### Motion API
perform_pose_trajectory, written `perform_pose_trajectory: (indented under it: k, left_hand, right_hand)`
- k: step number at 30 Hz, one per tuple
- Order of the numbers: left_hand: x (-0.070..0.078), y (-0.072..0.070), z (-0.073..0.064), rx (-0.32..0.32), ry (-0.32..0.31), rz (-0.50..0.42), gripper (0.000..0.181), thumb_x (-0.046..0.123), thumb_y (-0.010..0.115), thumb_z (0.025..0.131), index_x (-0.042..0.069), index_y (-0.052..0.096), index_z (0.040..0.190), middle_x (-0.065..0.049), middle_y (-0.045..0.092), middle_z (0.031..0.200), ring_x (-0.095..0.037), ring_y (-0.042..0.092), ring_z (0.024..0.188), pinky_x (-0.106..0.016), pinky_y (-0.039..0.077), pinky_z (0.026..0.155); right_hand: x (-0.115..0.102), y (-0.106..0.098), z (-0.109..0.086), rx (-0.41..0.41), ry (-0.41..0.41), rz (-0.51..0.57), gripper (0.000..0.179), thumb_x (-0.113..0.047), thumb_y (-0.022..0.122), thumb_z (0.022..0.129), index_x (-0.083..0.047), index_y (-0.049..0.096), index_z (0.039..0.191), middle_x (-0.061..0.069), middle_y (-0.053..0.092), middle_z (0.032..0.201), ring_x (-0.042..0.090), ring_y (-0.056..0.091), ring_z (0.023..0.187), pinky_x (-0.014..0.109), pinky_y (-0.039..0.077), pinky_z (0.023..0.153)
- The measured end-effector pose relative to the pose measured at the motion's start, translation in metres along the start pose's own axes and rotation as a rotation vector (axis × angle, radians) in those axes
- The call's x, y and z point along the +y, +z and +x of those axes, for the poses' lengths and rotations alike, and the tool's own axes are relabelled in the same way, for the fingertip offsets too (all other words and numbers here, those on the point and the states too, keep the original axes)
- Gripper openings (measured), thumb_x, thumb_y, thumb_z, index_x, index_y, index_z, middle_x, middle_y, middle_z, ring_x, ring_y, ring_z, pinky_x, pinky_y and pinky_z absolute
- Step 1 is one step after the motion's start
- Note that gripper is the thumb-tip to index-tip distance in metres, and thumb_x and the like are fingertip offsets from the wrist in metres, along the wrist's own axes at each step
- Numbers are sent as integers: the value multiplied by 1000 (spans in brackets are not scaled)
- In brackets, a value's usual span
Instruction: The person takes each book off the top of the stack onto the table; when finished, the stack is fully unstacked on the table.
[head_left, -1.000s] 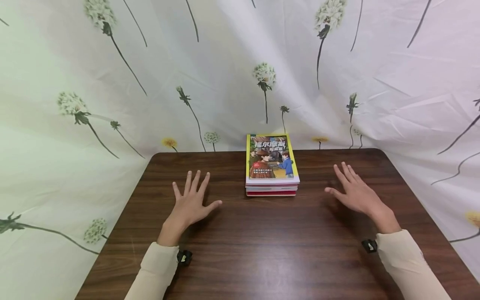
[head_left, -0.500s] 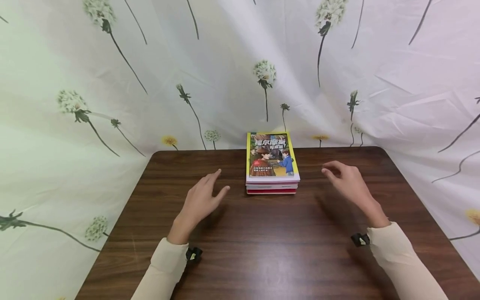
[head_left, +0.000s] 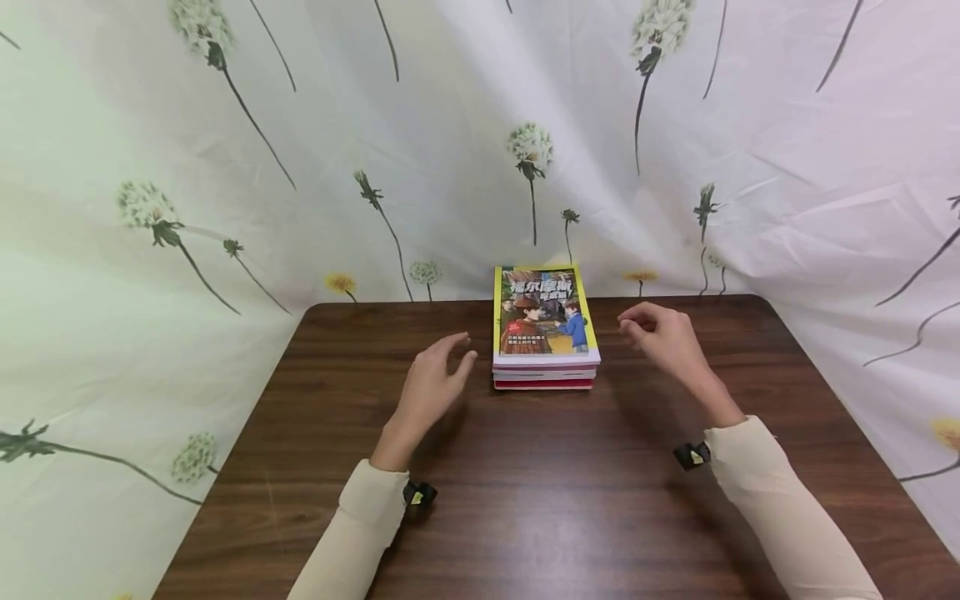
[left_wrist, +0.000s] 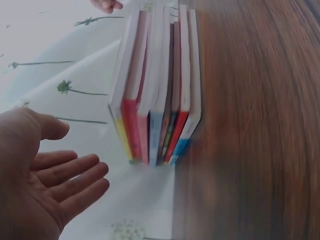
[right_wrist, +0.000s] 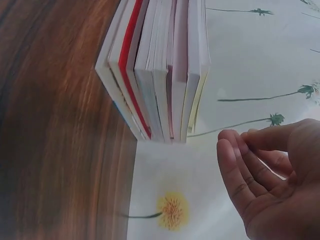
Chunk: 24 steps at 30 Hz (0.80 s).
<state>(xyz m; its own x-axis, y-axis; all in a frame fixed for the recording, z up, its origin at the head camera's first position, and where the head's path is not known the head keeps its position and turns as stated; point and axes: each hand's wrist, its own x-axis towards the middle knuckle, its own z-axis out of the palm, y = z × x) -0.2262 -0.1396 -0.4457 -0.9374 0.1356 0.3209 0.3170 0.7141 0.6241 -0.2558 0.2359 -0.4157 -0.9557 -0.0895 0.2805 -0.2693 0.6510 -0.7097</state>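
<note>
A stack of several books (head_left: 543, 373) lies near the table's back edge; the top one (head_left: 542, 312) has a yellow-bordered cover with cartoon figures and Chinese lettering. Just left of the stack, my left hand (head_left: 431, 383) hovers with its fingers bent a little and its thumb apart from them, holding nothing. On the other side my right hand (head_left: 663, 342) is raised, fingers bent toward the thumb, a gap between it and the books. The left wrist view shows the stack's layered edges (left_wrist: 155, 90) beyond the left hand (left_wrist: 55, 175). In the right wrist view nothing is in the right hand (right_wrist: 270, 175).
The dark wood-grain table (head_left: 525, 492) has rounded back corners. Right behind it hangs a white curtain (head_left: 450, 167) printed with dandelions. Each forearm wears a cream sleeve, with a small black device (head_left: 418, 494) at the wrist.
Both hands have moved inward toward the book stack. Their fingers, spread wide a second ago, are now bent and closer together. The books have not moved.
</note>
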Motion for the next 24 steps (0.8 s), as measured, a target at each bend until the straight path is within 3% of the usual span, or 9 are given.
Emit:
perform_pose_trajectory:
  k: [8,11,15,20,24]
  left_hand:
    - [2,27,10,-2,-41,-133,45,24,63,108,5,60,149,-16,63,152,-33,57,145,-52,48,119]
    - [3,35,14,-21,-67,-167,53,26,64,107,4,55,154,-16,57,157,-33,52,149,-52,45,122]
    - [3,45,19,-88,-95,-208,68,33,65,106,3,42,162,-17,47,166,-35,43,155,-55,39,126]
    - [1,53,22,-182,-155,-289,90,40,72,101,6,25,170,-17,31,175,-35,32,161,-57,33,129]
    - [-2,58,21,-238,-189,-374,103,41,77,98,9,13,172,-16,24,177,-33,31,162,-55,34,129]
  right_hand:
    - [-11,11,27,-79,38,28,21,-14,61,108,0,74,116,21,78,101,31,77,81,42,66,70]
    - [-15,15,37,-117,61,24,24,-15,60,109,3,73,119,23,76,105,32,76,82,42,65,71]
    - [-18,19,52,-149,97,25,28,-16,58,110,4,70,125,25,75,112,31,76,85,40,65,72]
    - [-20,27,69,-192,140,27,31,-18,57,111,5,67,129,27,73,116,38,76,94,50,66,82]
    - [-21,34,78,-245,161,1,35,-23,57,111,5,64,131,27,72,121,43,75,102,54,64,89]
